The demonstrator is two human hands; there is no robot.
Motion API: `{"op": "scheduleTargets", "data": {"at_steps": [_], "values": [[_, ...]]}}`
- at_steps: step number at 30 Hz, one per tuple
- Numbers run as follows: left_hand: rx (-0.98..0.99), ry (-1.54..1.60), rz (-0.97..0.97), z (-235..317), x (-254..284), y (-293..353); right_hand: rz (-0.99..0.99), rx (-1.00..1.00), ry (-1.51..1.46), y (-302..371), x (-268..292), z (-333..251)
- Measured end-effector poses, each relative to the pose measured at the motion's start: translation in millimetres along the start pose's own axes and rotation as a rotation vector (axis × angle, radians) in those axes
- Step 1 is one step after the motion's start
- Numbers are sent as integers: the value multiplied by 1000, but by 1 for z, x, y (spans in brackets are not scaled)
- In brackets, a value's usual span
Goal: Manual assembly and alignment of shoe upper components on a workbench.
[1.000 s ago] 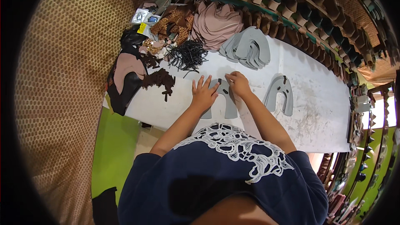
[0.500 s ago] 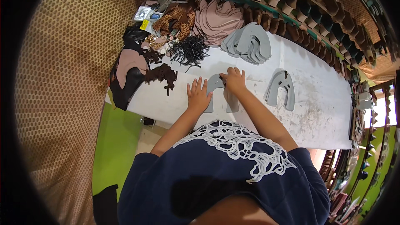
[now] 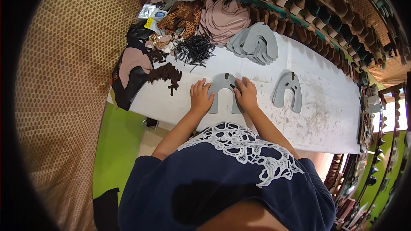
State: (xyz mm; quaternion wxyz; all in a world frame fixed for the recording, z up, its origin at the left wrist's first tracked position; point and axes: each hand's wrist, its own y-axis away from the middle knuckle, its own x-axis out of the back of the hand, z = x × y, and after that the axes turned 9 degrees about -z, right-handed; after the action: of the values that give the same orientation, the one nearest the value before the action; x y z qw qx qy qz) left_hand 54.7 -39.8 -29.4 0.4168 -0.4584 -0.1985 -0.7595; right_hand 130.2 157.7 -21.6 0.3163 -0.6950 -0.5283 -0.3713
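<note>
A grey U-shaped shoe-upper piece (image 3: 216, 86) lies on the table in front of me, its curve away from me. One small dark brown strip (image 3: 227, 76) sits at the top of its curve and another dark strip (image 3: 232, 86) on its right side. My left hand (image 3: 200, 97) rests with fingers extended along the left edge of the piece. On the opposite side, my right hand (image 3: 247, 95) lies with fingers outstretched, its fingertips beside the right-hand strip. Neither hand visibly holds anything.
To the right lies a grey piece with dark strips (image 3: 279, 92). Farther back are stacked grey pieces (image 3: 257, 42), pink pieces (image 3: 224, 19), leopard-print material (image 3: 182, 17), black beaded strands (image 3: 193, 51) and brown strips (image 3: 166, 77). Shelves of shoes (image 3: 295, 4) line the back.
My right hand has moved from the top of the grey piece toward me and to its right side, uncovering the dark strips. My left hand has shifted slightly left.
</note>
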Motion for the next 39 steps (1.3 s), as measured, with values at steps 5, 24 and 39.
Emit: {"op": "scheduleTargets", "data": {"at_steps": [5,24,39], "values": [[-15,-6,28,2,-1,0,-107,83,138,15,9,-8],[117,-10,-223,15,6,-67,-40,113,208,19,6,-12],[65,-80,-528,23,2,-79,-10,94,154,20,6,-8]]}}
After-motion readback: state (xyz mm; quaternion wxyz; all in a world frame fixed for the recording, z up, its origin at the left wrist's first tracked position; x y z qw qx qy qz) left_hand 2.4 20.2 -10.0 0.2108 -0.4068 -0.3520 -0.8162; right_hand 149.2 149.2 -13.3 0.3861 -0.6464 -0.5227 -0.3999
